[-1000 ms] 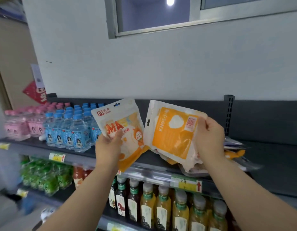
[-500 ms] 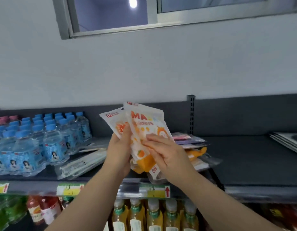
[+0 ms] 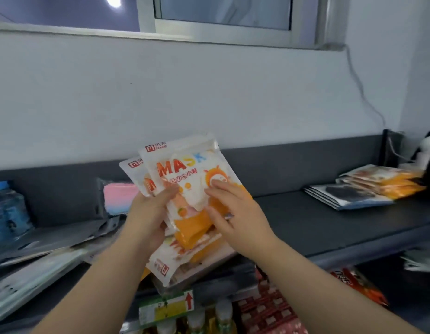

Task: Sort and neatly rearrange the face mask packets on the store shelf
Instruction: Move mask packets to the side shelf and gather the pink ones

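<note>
Packets (image 3: 161,179) now overlap, fanned together.
Left hand (image 3: 149,210) grips both, long axis upright; right hand (image 3: 235,213) lies flat on front packet (image 3: 192,165); sorted stack (image 3: 378,184) is well right, nearer right hand.

One head-worn wide-angle camera looks forward and down, close to the dark grey metal store shelf (image 3: 305,220), facing the pale painted wall (image 3: 209,92).

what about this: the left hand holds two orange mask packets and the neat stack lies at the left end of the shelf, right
Not quite. In the head view the neat stack lies at the right end of the shelf. The left hand does hold two orange mask packets.
</note>
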